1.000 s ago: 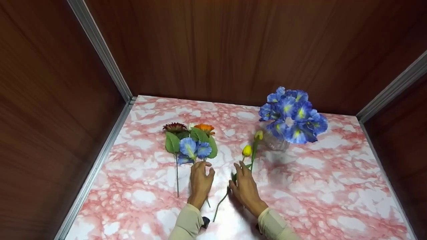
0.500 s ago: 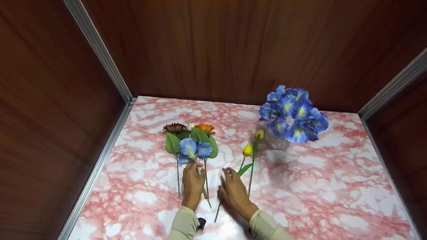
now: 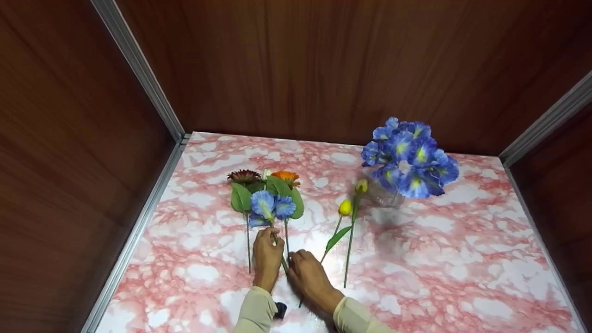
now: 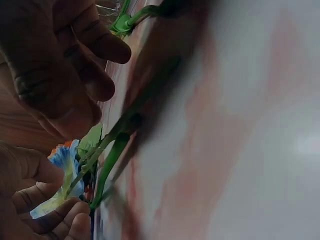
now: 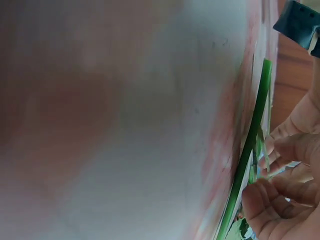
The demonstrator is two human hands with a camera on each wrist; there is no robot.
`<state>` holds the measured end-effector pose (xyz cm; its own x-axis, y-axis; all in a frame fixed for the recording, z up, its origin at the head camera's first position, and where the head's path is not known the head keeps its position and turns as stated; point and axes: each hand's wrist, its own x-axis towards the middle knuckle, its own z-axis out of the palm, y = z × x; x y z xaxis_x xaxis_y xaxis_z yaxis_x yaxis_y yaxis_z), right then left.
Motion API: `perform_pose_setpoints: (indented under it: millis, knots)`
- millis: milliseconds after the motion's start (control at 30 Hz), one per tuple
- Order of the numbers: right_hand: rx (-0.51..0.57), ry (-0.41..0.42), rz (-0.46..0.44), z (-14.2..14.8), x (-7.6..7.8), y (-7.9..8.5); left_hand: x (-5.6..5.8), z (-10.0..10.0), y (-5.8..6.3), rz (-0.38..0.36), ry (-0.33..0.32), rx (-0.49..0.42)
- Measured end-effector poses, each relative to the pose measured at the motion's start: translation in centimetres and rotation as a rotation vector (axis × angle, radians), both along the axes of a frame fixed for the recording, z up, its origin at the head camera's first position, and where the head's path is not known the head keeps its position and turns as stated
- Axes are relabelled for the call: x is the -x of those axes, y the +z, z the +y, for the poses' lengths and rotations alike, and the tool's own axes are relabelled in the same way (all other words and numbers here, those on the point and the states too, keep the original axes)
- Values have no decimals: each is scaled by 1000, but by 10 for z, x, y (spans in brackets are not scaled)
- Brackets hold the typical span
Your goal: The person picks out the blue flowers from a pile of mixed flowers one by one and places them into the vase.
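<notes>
My left hand pinches the stem of a blue artificial iris just below its bloom. In the left wrist view, thumb and fingers meet on that stem near the blue petals. My right hand hovers beside the stems' lower ends, fingers bent loosely with nothing seen between them. Behind the iris lie an orange flower, a dark red flower and broad green leaves. To the right, a yellow tulip and another tulip lie on the table.
A clear vase at the back right holds a full bunch of blue irises. The marbled pink-and-white table is bounded by dark wooden panels at the back and both sides.
My right hand has let the tulips lie and moved left and nearer my body, towards the iris stem. My left hand has shifted slightly left, fingers on the iris stem.
</notes>
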<state>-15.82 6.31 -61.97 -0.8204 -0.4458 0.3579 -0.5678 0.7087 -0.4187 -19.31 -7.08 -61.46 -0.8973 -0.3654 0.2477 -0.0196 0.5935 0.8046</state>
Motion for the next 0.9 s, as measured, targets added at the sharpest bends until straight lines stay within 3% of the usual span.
perform_pose_setpoints:
  millis: [267, 467, 633, 800, 900]
  knots:
    - [45, 68, -55, 1, 3, -3, 1, 1, -1, -61, 2, -130]
    - [120, 73, -138, 4, 4, 0, 4, 3, 8, -11, -9, -242]
    - [219, 51, -157, 5, 4, 5, 6, 6, 15, 57, -17, -326]
    - [286, -6, -169, 9, 5, 10, 8, 9, 26, 45, 0, -373]
    - [280, -44, -172, 13, 7, 13, 10, 10, 34, 28, -17, -460]
